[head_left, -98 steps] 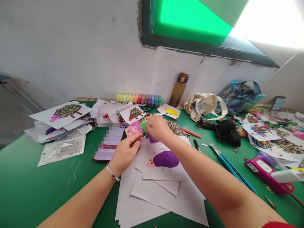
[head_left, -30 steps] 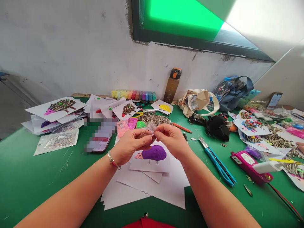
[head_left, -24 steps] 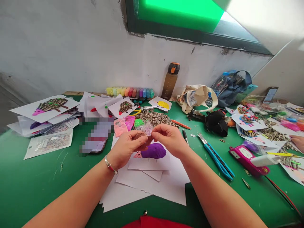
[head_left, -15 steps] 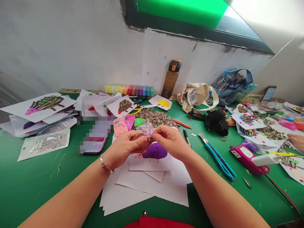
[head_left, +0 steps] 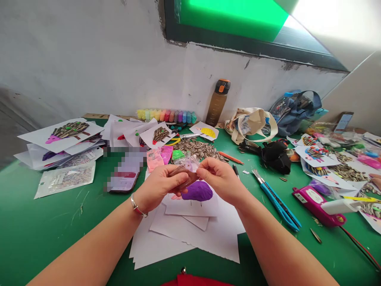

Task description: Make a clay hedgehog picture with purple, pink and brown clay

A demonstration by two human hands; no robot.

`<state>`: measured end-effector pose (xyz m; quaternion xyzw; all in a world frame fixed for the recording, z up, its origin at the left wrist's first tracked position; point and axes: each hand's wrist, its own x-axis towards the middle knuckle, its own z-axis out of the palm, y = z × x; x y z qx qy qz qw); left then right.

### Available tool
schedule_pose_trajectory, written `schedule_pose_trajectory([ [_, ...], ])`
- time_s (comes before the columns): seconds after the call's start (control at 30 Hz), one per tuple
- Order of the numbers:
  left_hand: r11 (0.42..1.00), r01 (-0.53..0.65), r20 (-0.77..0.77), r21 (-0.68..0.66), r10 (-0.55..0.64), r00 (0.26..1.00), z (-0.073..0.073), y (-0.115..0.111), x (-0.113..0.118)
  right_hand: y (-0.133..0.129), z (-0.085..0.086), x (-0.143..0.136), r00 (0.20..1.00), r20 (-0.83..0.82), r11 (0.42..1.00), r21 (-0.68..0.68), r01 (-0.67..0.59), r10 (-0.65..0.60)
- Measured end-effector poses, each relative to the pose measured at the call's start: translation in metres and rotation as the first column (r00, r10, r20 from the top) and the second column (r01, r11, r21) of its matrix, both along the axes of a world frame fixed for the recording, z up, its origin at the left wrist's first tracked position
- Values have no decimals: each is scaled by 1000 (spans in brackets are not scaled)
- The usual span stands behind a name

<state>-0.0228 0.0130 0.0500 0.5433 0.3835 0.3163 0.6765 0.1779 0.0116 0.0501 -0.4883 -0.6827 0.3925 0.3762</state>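
My left hand (head_left: 160,184) is closed around a small clear packet of brown clay (head_left: 188,181), thumb on top. The fingertips of my right hand (head_left: 218,179) pinch the packet's right end. Both hands hover above a white card (head_left: 190,209) bearing a purple clay hedgehog body (head_left: 199,192) with thin drawn legs; its pink face is partly hidden by my left fingers. Under the card lie larger white sheets (head_left: 166,246). Just beyond my hands are pink clay packets (head_left: 155,159), a green clay packet (head_left: 177,155) and a heap of sunflower seeds (head_left: 198,147).
Finished hedgehog cards (head_left: 68,133) are stacked at left, near a phone (head_left: 123,178). A blue cutter (head_left: 276,201), a magenta glue gun (head_left: 318,204) and a black pouch (head_left: 275,155) lie at right. A bottle (head_left: 218,103) stands by the wall. Another person's hand (head_left: 376,180) shows at the right edge.
The brown packet has turned, so more of its flat brown side faces me. Both hands keep hold of it. The whole view has shifted slightly, moving the scene to the right.
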Motion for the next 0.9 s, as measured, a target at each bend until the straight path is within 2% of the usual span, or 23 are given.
schedule_pose_trajectory([
  [0.13, 1000, 26, 7, 6, -26, 1000, 0, -2, 0, -1, 3, 1, 996, -78, 998, -49, -42, 38],
  [0.27, 998, -16, 8, 58, 16, 1000, -2, -1, -1, -3, 4, 1, 986, -152, 989, -117, -91, 72],
  [0.5, 991, -54, -44, 126, 60, 997, 1, -1, -2, -4, -1, -6, 964, -211, 970, -142, -195, 162],
  [0.8, 994, -43, -129, 101, 56, 990, 0, -5, 3, -4, -4, -5, 981, -68, 973, -135, -188, 180],
  [0.9, 992, -58, -143, 116, 75, 987, 0, -6, 4, -4, -3, -5, 983, -13, 979, -93, -182, 182],
])
